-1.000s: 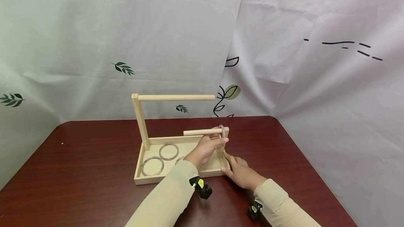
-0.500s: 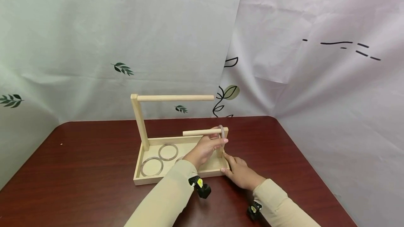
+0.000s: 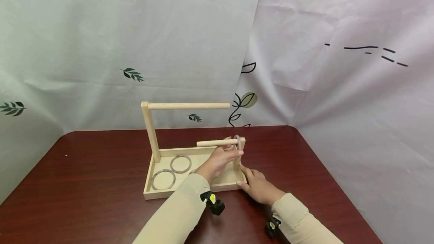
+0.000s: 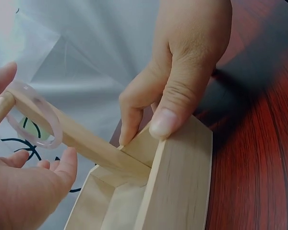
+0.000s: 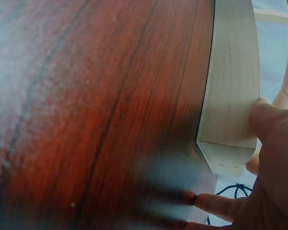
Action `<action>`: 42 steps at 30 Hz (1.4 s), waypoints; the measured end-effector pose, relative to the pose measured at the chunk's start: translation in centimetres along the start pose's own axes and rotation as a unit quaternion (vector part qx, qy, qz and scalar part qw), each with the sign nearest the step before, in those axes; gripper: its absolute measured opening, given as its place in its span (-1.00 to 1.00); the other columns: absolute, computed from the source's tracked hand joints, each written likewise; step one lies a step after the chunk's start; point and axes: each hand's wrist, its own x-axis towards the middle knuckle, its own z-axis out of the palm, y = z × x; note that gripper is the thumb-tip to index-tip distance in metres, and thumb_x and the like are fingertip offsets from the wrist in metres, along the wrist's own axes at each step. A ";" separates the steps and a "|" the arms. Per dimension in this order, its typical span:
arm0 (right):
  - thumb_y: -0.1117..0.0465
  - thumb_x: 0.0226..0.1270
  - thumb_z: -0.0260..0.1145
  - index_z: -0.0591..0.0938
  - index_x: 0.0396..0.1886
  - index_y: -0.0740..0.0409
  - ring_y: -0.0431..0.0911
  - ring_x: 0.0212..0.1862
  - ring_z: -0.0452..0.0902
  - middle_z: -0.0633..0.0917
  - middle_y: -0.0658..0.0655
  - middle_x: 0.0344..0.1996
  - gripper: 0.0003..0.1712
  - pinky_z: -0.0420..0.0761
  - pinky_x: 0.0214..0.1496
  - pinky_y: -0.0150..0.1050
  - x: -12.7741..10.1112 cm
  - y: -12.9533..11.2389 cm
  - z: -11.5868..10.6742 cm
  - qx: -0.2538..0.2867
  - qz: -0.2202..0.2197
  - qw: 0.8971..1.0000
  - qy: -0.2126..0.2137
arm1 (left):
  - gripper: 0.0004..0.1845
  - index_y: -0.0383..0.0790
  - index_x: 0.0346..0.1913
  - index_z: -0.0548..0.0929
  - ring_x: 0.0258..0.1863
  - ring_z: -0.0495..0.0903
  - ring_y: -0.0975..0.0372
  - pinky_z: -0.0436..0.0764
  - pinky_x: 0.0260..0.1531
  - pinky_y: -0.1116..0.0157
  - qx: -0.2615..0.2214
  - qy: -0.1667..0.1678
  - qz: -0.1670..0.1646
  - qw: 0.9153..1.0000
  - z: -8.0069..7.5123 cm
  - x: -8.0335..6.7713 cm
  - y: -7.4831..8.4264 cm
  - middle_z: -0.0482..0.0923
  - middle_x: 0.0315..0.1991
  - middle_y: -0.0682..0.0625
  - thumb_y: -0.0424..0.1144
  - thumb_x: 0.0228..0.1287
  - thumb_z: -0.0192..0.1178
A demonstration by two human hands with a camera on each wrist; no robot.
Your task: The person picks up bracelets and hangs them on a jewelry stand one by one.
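Note:
A translucent pink ring (image 3: 239,141) hangs on the short dowel (image 3: 215,143) of a wooden rack-tray (image 3: 176,192), close to its short post. My left hand (image 3: 238,150) pinches this ring, thumb above and fingers below; the left wrist view shows the ring (image 4: 36,115) between them. My right hand (image 3: 245,178) grips the tray's front right corner, thumb on the rim (image 4: 170,120) and fingers on the outside. In the right wrist view the tray corner (image 5: 230,96) is against that thumb (image 5: 273,120).
Two clear rings (image 3: 181,163) (image 3: 163,179) lie flat in the tray, and a third is partly hidden behind my left wrist. A tall post with a long dowel (image 3: 188,105) rises at the tray's back left. The dark red table (image 3: 84,183) ends at draped white cloth.
Almost nothing differs: the left hand has shifted very slightly at the ring, and the right hand stays on the tray corner.

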 end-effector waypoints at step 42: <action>-0.09 0.44 0.14 0.19 0.50 0.12 0.29 0.33 0.21 0.37 0.43 0.24 -0.25 0.29 0.25 0.20 -0.3 -0.3 -0.1 -0.004 0.007 1.000 0.000 | 0.02 -0.38 0.46 0.17 0.46 -0.08 -0.17 0.13 0.32 -0.12 0.435 0.030 0.046 0.899 -6.4 -3.3 1.1 0.00 0.44 -0.38 -0.14 -0.03 0.48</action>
